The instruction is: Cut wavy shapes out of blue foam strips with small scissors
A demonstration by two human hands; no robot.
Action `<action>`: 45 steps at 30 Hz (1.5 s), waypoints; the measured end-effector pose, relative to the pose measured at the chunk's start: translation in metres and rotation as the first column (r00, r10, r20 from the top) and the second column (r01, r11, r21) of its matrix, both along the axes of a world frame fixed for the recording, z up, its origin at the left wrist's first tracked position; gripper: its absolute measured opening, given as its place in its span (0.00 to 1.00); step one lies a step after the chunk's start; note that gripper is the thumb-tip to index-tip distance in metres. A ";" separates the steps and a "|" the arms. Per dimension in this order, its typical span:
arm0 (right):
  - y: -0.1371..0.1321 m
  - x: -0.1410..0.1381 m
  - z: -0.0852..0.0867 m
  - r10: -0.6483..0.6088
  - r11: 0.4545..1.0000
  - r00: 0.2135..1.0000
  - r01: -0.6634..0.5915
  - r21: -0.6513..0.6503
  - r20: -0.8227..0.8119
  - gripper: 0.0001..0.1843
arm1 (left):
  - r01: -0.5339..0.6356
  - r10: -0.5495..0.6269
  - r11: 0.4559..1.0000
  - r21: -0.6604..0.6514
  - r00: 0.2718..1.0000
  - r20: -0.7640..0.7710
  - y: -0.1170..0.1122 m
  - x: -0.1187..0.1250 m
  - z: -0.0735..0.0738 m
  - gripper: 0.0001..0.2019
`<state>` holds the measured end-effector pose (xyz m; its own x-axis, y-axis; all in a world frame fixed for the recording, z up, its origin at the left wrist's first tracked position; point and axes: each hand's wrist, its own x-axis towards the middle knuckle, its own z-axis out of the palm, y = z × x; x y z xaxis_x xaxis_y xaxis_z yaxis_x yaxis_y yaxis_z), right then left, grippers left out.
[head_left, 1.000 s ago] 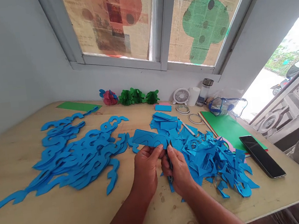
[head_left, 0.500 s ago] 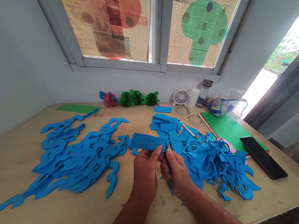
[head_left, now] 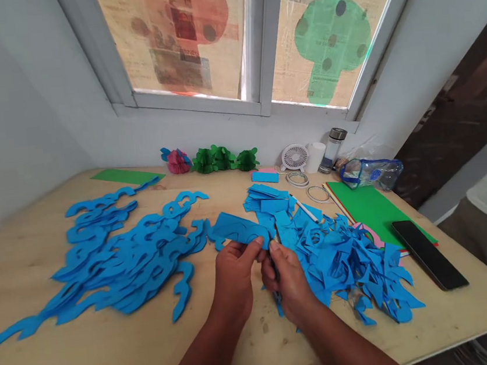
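Because the left hand pinches the blue strip by its near edge, thumb on top, the sheet lies steady, toward eleven o'clock from the hands. The right hand is closed around a dark tool, scissors by its look, at the strip's three o'clock end; its blades are mostly hidden, so I cannot tell how wide they stand. A curve is drawn on the strip. For a clean edge, I would advise to turn the paper little by little into the blades, with small bites. The left thumb is near the cutting place, so it should slide toward nine o'clock in good time. Also toward nine, the wavy pieces come close to the strip, so it is wise not to brush them; scraps belong at three
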<state>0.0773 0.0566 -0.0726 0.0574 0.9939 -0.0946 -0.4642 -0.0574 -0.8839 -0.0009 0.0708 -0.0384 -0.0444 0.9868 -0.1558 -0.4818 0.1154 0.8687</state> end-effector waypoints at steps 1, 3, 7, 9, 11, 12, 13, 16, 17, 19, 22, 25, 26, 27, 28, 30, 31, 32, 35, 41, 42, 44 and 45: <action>0.000 0.000 0.000 -0.001 1.000 1.000 0.001 -0.005 -0.003 0.27 | 0.001 -0.001 1.000 0.003 1.000 -0.009 0.000 0.000 0.000 0.13; -0.001 -0.001 0.001 -0.003 1.000 1.000 0.003 -0.013 -0.008 0.27 | 0.001 -0.001 1.000 0.012 0.999 -0.037 0.001 -0.001 0.000 0.12; -0.001 -0.001 0.002 -0.011 1.000 1.000 0.011 -0.021 -0.001 0.28 | 0.033 -0.032 0.999 0.017 0.997 -0.066 0.002 -0.004 0.001 0.12; 0.000 -0.001 0.002 -0.012 1.000 1.000 0.012 -0.020 0.006 0.28 | 0.059 -0.057 0.998 0.029 0.996 -0.065 0.003 -0.005 0.000 0.11; 0.000 0.000 0.003 -0.010 1.000 1.000 0.010 -0.016 0.006 0.28 | 0.083 -0.080 0.996 0.036 0.995 -0.063 0.004 -0.006 -0.001 0.10; 0.000 0.000 0.003 -0.009 1.000 1.000 0.009 -0.016 0.003 0.29 | 0.086 -0.084 0.996 0.036 0.995 -0.062 0.005 -0.007 -0.002 0.10; 0.000 0.000 0.004 -0.007 1.000 1.000 0.007 -0.016 0.001 0.29 | 0.084 -0.082 0.996 0.031 0.995 -0.063 0.005 -0.007 -0.002 0.10; 0.000 0.000 0.004 -0.004 1.000 1.000 0.004 -0.017 -0.003 0.29 | 0.075 -0.074 0.997 0.023 0.995 -0.070 0.004 -0.008 -0.004 0.11; 0.000 0.000 0.003 -0.003 1.000 1.000 0.003 -0.016 -0.005 0.29 | 0.072 -0.069 0.997 0.029 0.995 -0.070 0.004 -0.008 -0.004 0.11; 0.000 0.000 0.002 -0.001 1.000 1.000 0.001 -0.013 -0.010 0.29 | 0.071 -0.067 0.996 0.053 0.995 -0.068 0.004 -0.008 -0.004 0.12; 0.000 -0.001 0.001 0.009 1.000 1.000 -0.010 -0.014 -0.018 0.28 | 0.072 -0.066 0.995 0.076 0.995 -0.074 0.004 -0.008 -0.003 0.14; -0.001 0.000 0.001 0.029 0.999 0.999 -0.029 -0.013 -0.021 0.26 | 0.072 -0.064 0.995 0.072 0.992 -0.110 0.004 -0.009 0.000 0.14; -0.001 0.000 0.001 0.037 0.999 0.999 -0.037 -0.011 -0.021 0.26 | 0.073 -0.063 0.994 0.075 0.990 -0.130 0.004 -0.010 0.002 0.14; -0.001 0.001 0.002 0.043 0.999 0.999 -0.043 -0.009 -0.019 0.25 | 0.077 -0.064 0.994 0.083 0.986 -0.152 0.004 -0.011 0.004 0.14; -0.001 0.001 0.002 0.049 0.999 0.999 -0.049 -0.007 -0.017 0.25 | 0.085 -0.067 0.992 0.093 0.982 -0.176 0.004 -0.012 0.005 0.14; -0.001 0.002 0.002 0.057 0.998 0.998 -0.058 -0.003 -0.012 0.26 | 0.100 -0.073 0.988 0.114 0.972 -0.222 0.005 -0.015 0.009 0.14; -0.001 0.002 0.003 0.061 0.998 0.998 -0.061 0.001 -0.008 0.26 | 0.108 -0.076 0.987 0.120 0.967 -0.244 0.005 -0.016 0.010 0.14; -0.001 0.003 0.002 0.065 0.998 0.998 -0.065 0.007 -0.004 0.26 | 0.114 -0.079 0.986 0.124 0.962 -0.261 0.006 -0.017 0.011 0.14; -0.002 0.003 0.002 0.070 0.997 0.997 -0.071 0.021 0.006 0.26 | 0.119 -0.077 0.985 0.128 0.953 -0.292 0.006 -0.018 0.013 0.13; -0.001 0.003 0.002 0.082 0.997 0.996 -0.082 0.005 0.019 0.27 | 0.117 -0.074 0.985 0.127 0.950 -0.302 0.008 -0.019 0.013 0.11; -0.001 0.003 0.002 0.085 0.996 0.996 -0.085 0.005 0.019 0.27 | 0.119 -0.075 0.984 0.132 0.952 -0.298 0.008 -0.019 0.014 0.11; -0.001 0.004 0.002 0.092 0.996 0.996 -0.092 0.003 0.012 0.27 | 0.130 -0.085 0.981 0.141 0.954 -0.288 0.008 -0.020 0.015 0.12; -0.001 0.004 0.001 0.096 0.995 0.995 -0.096 0.000 0.007 0.27 | 0.135 -0.090 0.980 0.145 0.955 -0.281 0.008 -0.021 0.015 0.13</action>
<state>0.0809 0.0554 -0.0713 -0.0378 0.9949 -0.0939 -0.4505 -0.1008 -0.8870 -0.0216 0.0789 -0.0230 0.0499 0.9987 0.0078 -0.2167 0.0032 0.9762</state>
